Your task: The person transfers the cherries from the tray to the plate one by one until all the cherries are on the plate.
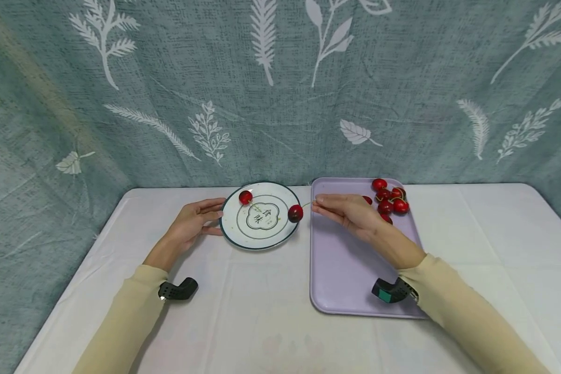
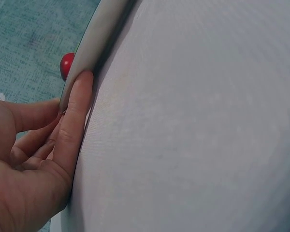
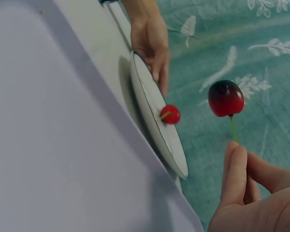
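Between its thumb and fingertips, my right hand (image 1: 350, 210) pinches the green stem of a dark red cherry (image 1: 295, 213). That cherry hangs over the right rim of a white plate (image 1: 234, 228) with a dark edge and a printed centre. In the right wrist view the held cherry (image 3: 225, 98) shows a blackish end. My left hand (image 1: 189, 226) grips the plate's left rim, one finger along its outer wall in the left wrist view. Another red cherry (image 1: 245, 197) with a stem lies on the plate, near its upper left.
A lilac tray (image 1: 346, 270) stands right of the plate, under my right forearm. Several red cherries (image 1: 385, 206) are clustered at its far right, partly hidden by my right hand. A white cloth (image 1: 248, 301) covers the table; a green leaf-patterned curtain (image 1: 280, 130) hangs behind.
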`<state>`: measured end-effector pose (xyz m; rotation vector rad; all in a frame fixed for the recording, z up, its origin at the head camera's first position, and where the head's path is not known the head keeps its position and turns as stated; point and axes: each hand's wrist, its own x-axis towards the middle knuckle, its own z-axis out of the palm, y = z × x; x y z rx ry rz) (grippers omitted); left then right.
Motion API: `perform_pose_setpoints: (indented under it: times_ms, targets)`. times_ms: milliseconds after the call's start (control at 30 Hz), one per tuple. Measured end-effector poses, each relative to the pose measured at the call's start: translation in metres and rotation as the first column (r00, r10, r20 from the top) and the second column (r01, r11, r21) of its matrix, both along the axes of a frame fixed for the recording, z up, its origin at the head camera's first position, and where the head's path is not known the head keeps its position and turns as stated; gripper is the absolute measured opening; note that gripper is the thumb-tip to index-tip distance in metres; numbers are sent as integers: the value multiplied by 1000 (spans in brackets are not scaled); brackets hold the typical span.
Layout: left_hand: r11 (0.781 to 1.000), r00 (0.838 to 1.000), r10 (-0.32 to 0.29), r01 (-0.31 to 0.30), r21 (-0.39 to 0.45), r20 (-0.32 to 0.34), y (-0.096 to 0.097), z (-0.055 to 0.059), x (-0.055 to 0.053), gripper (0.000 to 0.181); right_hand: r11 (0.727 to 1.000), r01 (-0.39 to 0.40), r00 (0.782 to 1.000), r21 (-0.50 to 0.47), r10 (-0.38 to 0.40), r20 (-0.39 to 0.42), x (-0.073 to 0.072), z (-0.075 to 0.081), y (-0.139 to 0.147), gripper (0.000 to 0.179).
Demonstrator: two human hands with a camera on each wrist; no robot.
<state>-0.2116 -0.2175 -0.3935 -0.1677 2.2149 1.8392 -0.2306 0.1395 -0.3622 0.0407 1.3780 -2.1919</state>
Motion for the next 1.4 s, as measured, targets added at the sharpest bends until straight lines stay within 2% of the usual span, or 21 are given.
perform_pose_setpoints:
  times_ms: [467,800,933,1067,1133,1233,1333,1400]
  targets:
    - [1000,1000,6,-6,-1,19,0,-1,-3,49,998,59,998,-16,-59,11,6,-8,-50,40]
    - [1000,1000,-6,6,0,13,-1,1,-2,50,996,85,996,3,-85,34,6,-21,-87,34]
    - [1000,1000,-12,12,1,7,-2,1,-1,49,995,94,995,40,-95,30,6,-24,-97,32]
    - [1000,1000,-7,7,5,14,-2,2,-1,49,985,77,997,151,-74,-28,6,-24,-104,29]
    - [1000,1000,-3,3,10,21,-3,2,-1,50,973,69,996,222,-55,-67,6,-23,-107,26]
    - [1000,1000,2,-2,12,28,-3,3,-1,50,935,84,984,346,-24,-175,7,-23,-112,20]
    - [1000,1000,-1,1,16,26,-1,3,0,50,868,137,952,476,17,-306,9,-24,-115,14]
    - [1000,1000,-3,2,14,23,0,3,0,50,808,181,919,560,65,-390,9,-24,-117,11]
